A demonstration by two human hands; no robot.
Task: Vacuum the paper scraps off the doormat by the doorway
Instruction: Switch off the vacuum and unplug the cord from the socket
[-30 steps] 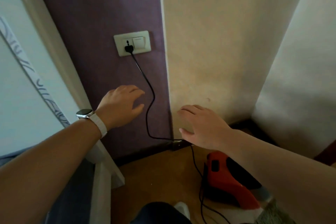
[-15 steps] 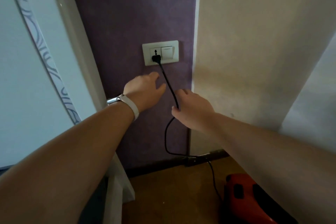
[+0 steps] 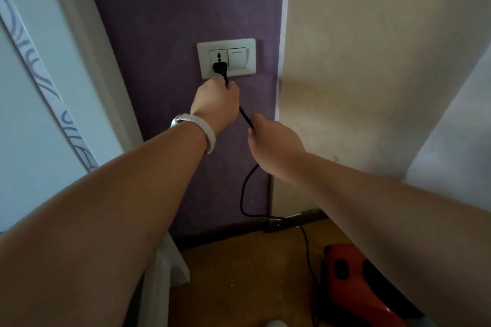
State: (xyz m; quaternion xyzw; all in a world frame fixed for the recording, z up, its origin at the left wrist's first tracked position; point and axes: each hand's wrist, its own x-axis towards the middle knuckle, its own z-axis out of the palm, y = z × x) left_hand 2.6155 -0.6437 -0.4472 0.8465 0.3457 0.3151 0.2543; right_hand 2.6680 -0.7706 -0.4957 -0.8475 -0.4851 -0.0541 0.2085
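The left hand pinches the thin black cord just below the plug, seated in the glossy white wall socket — likely to work it. The right hand grips the cord lower, taking slack. The red hard-shelled vacuum lies near right; no doormat shows.

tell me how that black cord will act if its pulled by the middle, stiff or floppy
Probably floppy: the black cord hangs in a loose curve below the right hand. Likely light and thin. Between both hands it runs straight, so a tug may load the plug near the left hand.
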